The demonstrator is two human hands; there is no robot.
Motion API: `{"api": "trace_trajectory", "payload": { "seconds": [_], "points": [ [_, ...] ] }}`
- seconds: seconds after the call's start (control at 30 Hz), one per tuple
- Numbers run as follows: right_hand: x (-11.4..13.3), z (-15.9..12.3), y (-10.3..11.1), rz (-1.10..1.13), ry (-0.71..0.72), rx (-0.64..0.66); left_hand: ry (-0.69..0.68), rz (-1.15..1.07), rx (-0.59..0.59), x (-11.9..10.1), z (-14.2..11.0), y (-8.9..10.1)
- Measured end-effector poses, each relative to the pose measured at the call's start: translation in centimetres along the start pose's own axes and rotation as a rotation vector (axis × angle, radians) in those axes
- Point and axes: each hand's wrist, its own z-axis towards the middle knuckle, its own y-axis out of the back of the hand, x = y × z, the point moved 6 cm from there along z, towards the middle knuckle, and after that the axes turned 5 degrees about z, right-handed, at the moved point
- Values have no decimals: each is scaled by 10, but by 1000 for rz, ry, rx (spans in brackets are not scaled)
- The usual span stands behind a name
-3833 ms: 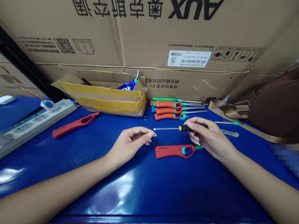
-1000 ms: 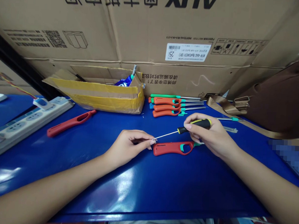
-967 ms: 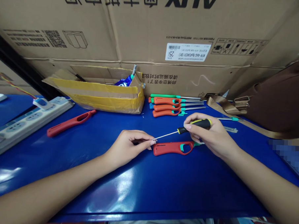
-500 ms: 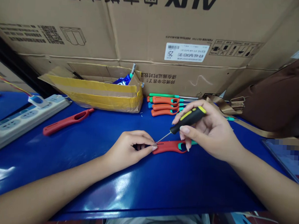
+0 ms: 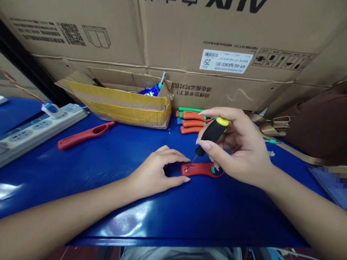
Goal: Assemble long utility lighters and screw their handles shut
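My right hand (image 5: 238, 148) is closed around the black and yellow handle of a screwdriver (image 5: 212, 132). The screwdriver stands steeply tilted, its thin tip down on the butt end of a red long-necked gas lighter (image 5: 199, 169) with a green trigger. Around that same end is my left hand (image 5: 157, 169), thumb on the near side and fingers on the far side, holding the lighter on the blue table (image 5: 147, 205). The lighter's front part is hidden behind my right hand. A screw under the tip is too small to make out surely.
Several orange, green and blue lighters (image 5: 192, 123) lie stacked behind my right hand. A taped cardboard box (image 5: 125, 112) stands behind, left of them. A red lighter shell (image 5: 85, 135) and a power strip (image 5: 38, 130) lie left. A brown bag (image 5: 320, 128) sits right.
My right hand has tipped the screwdriver from nearly level to steep and brought its tip onto the lighter. My left hand went from a pinch at the tip to spanning the lighter's end.
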Motion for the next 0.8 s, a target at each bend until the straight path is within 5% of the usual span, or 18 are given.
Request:
{"api": "trace_trajectory", "payload": {
  "seconds": [0.17,0.8],
  "points": [
    [-6,2,-2,10,100,20,-106,140,93,3,-1,-8],
    [-19,1,-6,8,93,40,-134,171,89,6,-2,-11]
  ]
}}
